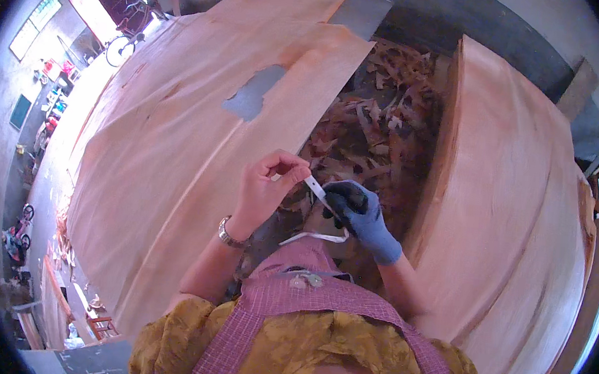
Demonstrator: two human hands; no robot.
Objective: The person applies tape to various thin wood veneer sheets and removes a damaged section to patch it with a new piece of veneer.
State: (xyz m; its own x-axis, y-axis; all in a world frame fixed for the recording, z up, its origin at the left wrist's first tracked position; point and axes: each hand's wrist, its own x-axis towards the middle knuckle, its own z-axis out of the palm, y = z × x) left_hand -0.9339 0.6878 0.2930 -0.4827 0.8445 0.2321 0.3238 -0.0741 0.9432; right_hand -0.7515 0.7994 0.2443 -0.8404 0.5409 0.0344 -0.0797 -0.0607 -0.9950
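My bare left hand [265, 187], with a watch on its wrist, pinches the upper end of a thin white strip of tape [316, 188] between thumb and fingers. My right hand [361, 217], in a blue-grey glove, grips the same strip lower down; a loop of it hangs toward my chest. Both hands are close together above the gap between two stacks of veneer. A large pale wood veneer sheet [196, 149] with an irregular hole lies to my left. Another stack of veneer sheets [511, 205] lies to my right.
Broken brown veneer scraps [383, 123] fill the gap between the stacks, just beyond my hands. A grey surface [254, 94] shows through the hole in the left sheet. Far left and below lies a workshop floor [29, 185] with small objects.
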